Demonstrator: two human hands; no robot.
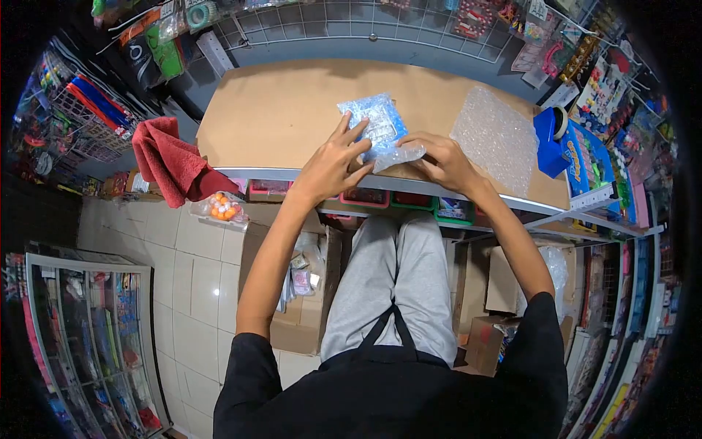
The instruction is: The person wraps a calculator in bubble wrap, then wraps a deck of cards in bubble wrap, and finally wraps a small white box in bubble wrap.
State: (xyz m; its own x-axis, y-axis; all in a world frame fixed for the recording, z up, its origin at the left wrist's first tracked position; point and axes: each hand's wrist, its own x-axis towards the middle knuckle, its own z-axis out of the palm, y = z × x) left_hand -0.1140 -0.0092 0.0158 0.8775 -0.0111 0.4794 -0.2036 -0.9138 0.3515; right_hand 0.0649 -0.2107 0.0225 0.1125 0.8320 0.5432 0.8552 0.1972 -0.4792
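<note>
A blue-and-white packet [379, 123] in clear bubble wrap lies near the front edge of the tabletop. Fingers of my left hand [335, 164] are spread along its left side and over its face, touching it without closing round it. My right hand [442, 159] pinches a loose flap of bubble wrap [398, 156] at the packet's lower right corner. What is printed inside the wrap cannot be made out.
A flat bubble wrap sheet [497, 135] lies on the brown table [270, 110], beside a blue tape dispenser [552, 143]. A red cloth [170, 162] hangs at the left corner. Cardboard boxes [292, 322] flank my legs below, and stocked shelves [91, 329] stand around.
</note>
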